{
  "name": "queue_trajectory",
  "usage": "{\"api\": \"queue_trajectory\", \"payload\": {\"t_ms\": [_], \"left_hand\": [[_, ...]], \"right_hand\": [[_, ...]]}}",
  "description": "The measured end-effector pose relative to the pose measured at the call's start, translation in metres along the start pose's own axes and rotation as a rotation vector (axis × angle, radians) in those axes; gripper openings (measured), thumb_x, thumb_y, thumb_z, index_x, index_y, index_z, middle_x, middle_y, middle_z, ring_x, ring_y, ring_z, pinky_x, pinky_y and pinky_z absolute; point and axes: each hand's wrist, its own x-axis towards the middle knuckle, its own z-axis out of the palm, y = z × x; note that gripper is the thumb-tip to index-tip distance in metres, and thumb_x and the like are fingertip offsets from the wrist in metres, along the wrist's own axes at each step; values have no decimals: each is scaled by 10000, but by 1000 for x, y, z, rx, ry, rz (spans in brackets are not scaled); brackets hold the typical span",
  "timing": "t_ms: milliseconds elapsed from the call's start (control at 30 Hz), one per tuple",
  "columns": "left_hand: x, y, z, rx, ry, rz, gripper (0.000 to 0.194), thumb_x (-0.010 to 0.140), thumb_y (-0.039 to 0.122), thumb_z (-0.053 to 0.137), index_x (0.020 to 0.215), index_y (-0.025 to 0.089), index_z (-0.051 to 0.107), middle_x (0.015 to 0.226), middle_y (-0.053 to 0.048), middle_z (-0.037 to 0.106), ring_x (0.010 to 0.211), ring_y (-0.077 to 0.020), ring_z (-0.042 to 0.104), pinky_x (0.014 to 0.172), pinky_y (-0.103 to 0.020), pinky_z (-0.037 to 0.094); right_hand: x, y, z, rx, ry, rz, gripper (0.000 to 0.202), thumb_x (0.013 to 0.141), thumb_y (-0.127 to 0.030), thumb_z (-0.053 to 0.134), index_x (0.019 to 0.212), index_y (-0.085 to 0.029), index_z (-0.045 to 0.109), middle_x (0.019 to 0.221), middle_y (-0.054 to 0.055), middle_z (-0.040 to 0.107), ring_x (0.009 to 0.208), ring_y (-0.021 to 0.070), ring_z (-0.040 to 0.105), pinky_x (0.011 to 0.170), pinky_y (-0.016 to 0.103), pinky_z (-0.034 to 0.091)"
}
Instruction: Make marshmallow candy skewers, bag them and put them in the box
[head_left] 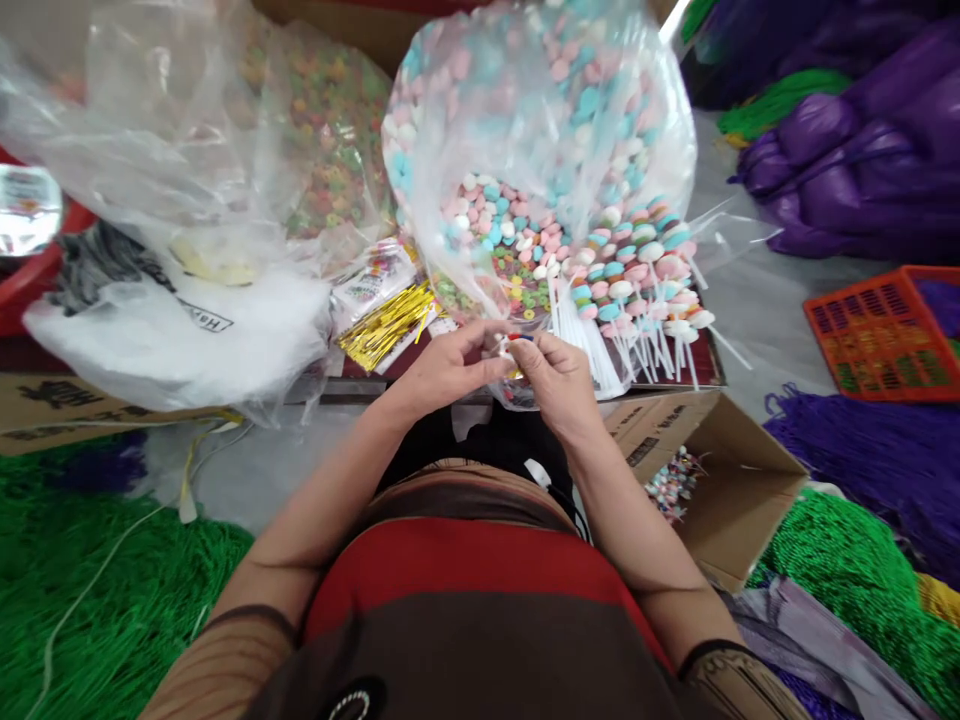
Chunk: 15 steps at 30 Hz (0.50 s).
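Observation:
My left hand and my right hand meet at the table's front edge, fingers pinched on a small clear plastic wrapper. Red and blue bits show at the right fingertips; what lies inside the wrapper is mostly hidden. Just beyond my hands are green and yellow candy rings and loose pastel candies in the mouth of a big clear bag. White sticks lie beside my right hand. To their right is a pile of candy skewers. Gold twist ties lie beyond my left hand.
A bag of ring candies stands at the back left, behind a white plastic bag. Below the table's right end is an open cardboard box with small wrapped pieces inside. An orange crate stands on the floor at right.

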Motion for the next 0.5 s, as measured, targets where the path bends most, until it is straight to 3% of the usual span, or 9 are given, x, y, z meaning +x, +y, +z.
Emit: {"api": "queue_trajectory", "payload": {"t_ms": [133, 233, 333, 500], "left_hand": [[0, -6, 4, -81, 49, -123, 340, 784, 477, 790, 889, 184, 652, 830, 15, 655, 760, -126, 593, 765, -267, 503], [2, -10, 6, -107, 133, -115, 420, 734, 505, 824, 770, 192, 546, 745, 47, 562, 696, -106, 510, 696, -245, 457], [4, -10, 8, -71, 130, -107, 478, 711, 547, 840, 746, 194, 520, 722, 50, 543, 682, -103, 485, 681, -245, 434], [2, -6, 10, -207, 128, -195, 504, 681, 613, 844, 799, 195, 587, 615, 85, 433, 540, -68, 343, 549, -220, 321]], "right_hand": [[1, -3, -3, -34, 79, -8, 604, 810, -710, 704, 551, -210, 485, 530, -54, 435, 532, 93, 389, 521, 247, 348], [0, 5, -2, 95, 37, 96, 531, 754, -708, 751, 659, -210, 595, 567, -57, 494, 532, 93, 408, 518, 245, 365], [-1, 14, -1, 205, -20, 169, 496, 698, -681, 807, 824, -216, 687, 613, -61, 537, 538, 96, 424, 519, 243, 390], [-2, 21, -5, 142, 87, 131, 520, 754, -677, 762, 648, -210, 558, 572, -65, 472, 547, 88, 395, 534, 239, 371]]}}
